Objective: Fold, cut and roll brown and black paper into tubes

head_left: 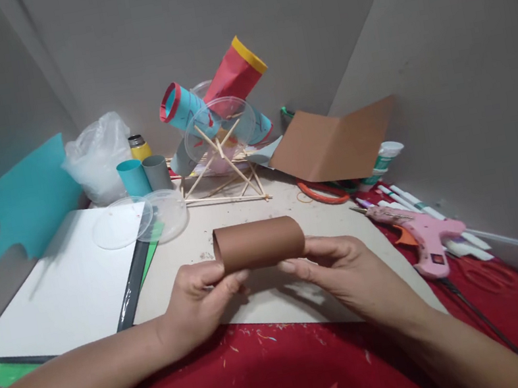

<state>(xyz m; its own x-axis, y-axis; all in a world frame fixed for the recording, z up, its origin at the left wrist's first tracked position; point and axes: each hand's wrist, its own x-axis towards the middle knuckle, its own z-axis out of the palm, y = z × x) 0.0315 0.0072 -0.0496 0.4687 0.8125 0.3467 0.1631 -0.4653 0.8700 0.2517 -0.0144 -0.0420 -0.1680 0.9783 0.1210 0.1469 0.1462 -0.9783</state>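
Note:
A brown paper tube (pixel 258 243) lies sideways between my hands, just above the pale work board (pixel 277 298). My left hand (pixel 203 291) pinches its left end, thumb underneath and fingers at the rim. At the right end my right hand (pixel 339 267) grips it the same way, its thumb along the lower edge. The tube's left opening shows a little. Behind it stands a small wheel model on a wooden stick frame (pixel 227 196), with clear plastic discs (pixel 220 127) and coloured paper tubes, one of them red with a yellow rim (pixel 237 71).
To the right lie a pink glue gun (pixel 429 234), markers (pixel 407 198), red scissors (pixel 486 274) and folded brown card (pixel 330 144). On the left are white paper (pixel 70 287), clear lids (pixel 165 216), a blue tube (pixel 133 178), a grey tube (pixel 156 172) and a plastic bag (pixel 100 158).

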